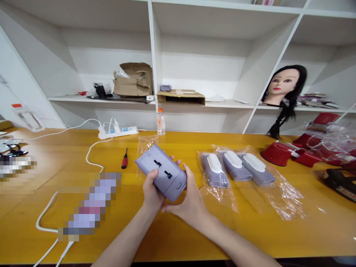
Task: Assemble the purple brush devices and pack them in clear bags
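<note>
Seen from the head camera, the left hand (151, 189) and right hand (189, 205) grasp a lavender plastic travel adapter (161, 172) at frame centre, over a yellow table (306, 226), between a red-handled screwdriver (124, 158) and three bagged adapters (233, 167).

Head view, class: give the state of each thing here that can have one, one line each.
Lavender travel adapter, out of its bag
Left hand, holding the adapter
Right hand, holding it
Three lavender units, in clear bags
Power strip, two plugs inserted
Plastic bottle, capped
</note>
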The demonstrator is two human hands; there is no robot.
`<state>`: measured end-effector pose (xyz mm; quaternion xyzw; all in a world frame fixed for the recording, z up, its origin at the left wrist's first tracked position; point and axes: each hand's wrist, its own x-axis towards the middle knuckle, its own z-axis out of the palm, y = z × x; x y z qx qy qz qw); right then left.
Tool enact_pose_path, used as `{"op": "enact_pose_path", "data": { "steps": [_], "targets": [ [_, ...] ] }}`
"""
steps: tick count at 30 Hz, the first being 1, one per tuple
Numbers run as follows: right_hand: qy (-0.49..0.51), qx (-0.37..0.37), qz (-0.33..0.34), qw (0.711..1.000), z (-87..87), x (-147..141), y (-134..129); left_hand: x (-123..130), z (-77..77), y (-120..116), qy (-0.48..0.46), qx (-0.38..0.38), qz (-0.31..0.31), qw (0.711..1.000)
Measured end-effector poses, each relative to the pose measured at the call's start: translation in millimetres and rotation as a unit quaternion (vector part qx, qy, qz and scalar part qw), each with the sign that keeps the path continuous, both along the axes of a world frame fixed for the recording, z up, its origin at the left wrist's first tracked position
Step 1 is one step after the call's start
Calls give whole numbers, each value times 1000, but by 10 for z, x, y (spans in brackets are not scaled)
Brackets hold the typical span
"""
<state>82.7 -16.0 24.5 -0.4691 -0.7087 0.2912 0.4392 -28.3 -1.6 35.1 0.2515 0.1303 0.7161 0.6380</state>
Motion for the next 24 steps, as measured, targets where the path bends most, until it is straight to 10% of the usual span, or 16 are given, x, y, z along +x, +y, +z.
{"op": "enact_pose_path", "data": {
  "steps": [24],
  "targets": [
    [-22,-9,-14,1000,134,-47,-61,26,89,-68,42,-93,78,992]
  ]
}}
